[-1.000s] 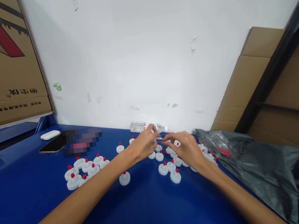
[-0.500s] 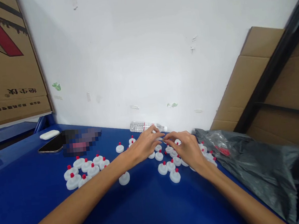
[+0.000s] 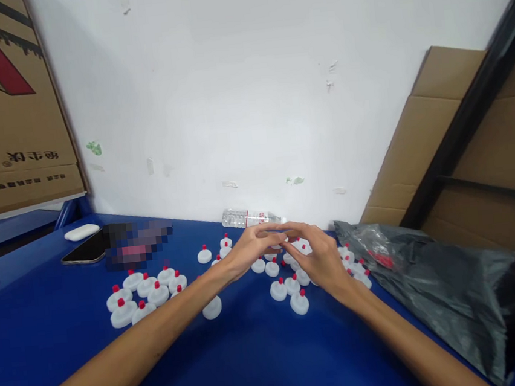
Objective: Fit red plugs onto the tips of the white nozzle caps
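Note:
My left hand [image 3: 254, 245] and my right hand [image 3: 315, 251] meet over the table, fingertips pressed together around a small white cap [image 3: 281, 240]. Most of that cap is hidden by the fingers, so I cannot tell whether a red tip is on it. Below and around the hands stand several round white caps with red tips [image 3: 272, 268]. A nearer one [image 3: 300, 303] sits in front of my right wrist. More caps [image 3: 158, 294] form a group left of my left forearm, which partly covers some of them.
A clear plastic bottle [image 3: 246, 218] lies against the wall. On the right, a dark plastic bag [image 3: 449, 296] bears a clear bag of small red pieces [image 3: 381, 258]. A phone [image 3: 83, 248] and a white case [image 3: 81, 233] lie at left on the blue table [image 3: 265, 362].
My fingers have closed in around the white cap, and the two hands now overlap more at the fingertips. The view has shifted slightly; the caps on the table stay put.

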A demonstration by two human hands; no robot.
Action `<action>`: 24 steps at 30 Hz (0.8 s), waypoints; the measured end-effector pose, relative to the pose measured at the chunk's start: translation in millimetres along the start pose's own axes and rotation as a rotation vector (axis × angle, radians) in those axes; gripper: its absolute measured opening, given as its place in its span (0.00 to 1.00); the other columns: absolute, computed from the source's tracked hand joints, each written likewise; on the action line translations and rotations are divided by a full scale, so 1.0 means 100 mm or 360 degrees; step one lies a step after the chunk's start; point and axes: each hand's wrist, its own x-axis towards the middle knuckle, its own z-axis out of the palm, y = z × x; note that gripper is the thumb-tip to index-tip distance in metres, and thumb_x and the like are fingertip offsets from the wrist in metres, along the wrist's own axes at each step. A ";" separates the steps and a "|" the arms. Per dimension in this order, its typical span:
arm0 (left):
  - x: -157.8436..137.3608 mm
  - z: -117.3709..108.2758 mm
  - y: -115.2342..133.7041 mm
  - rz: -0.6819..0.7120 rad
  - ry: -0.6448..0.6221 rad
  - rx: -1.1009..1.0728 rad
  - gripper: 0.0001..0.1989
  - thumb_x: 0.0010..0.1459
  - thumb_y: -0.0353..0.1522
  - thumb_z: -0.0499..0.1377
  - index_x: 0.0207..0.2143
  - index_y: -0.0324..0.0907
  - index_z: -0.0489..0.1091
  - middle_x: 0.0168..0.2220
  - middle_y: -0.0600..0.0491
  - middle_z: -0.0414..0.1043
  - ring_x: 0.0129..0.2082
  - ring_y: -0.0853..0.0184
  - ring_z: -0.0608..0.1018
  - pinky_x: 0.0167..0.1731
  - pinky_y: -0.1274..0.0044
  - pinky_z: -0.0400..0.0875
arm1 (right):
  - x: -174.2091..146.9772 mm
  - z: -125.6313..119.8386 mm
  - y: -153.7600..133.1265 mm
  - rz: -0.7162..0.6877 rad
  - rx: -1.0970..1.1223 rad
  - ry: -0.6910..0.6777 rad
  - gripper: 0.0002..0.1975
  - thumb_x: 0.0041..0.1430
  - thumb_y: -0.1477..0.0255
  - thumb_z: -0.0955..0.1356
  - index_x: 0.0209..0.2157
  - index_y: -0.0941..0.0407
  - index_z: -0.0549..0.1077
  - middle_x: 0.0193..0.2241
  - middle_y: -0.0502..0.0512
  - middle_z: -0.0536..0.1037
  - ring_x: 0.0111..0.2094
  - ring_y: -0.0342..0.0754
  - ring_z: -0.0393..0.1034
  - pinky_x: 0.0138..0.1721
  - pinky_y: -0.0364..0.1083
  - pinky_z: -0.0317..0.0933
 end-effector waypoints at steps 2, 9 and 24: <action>0.00 -0.01 -0.02 -0.0072 -0.0048 -0.0114 0.18 0.55 0.37 0.66 0.47 0.37 0.75 0.44 0.43 0.78 0.45 0.60 0.79 0.51 0.66 0.71 | -0.01 0.01 0.00 -0.0002 0.0028 -0.0023 0.18 0.64 0.73 0.67 0.55 0.49 0.67 0.40 0.53 0.81 0.43 0.53 0.76 0.46 0.52 0.66; -0.02 -0.07 0.08 -0.0175 -0.0016 -0.0042 0.19 0.49 0.33 0.70 0.44 0.38 0.78 0.42 0.43 0.80 0.43 0.60 0.80 0.50 0.66 0.71 | 0.00 0.00 -0.02 -0.0032 0.0148 -0.0029 0.18 0.63 0.74 0.68 0.54 0.49 0.66 0.43 0.53 0.80 0.43 0.52 0.76 0.46 0.51 0.67; 0.05 -0.31 0.05 0.0204 0.0318 0.1472 0.12 0.59 0.38 0.60 0.38 0.41 0.78 0.42 0.47 0.75 0.41 0.59 0.77 0.44 0.68 0.71 | -0.01 0.01 0.21 -0.0001 -0.0376 -0.0592 0.06 0.63 0.68 0.68 0.40 0.51 0.78 0.53 0.58 0.74 0.56 0.58 0.65 0.53 0.59 0.61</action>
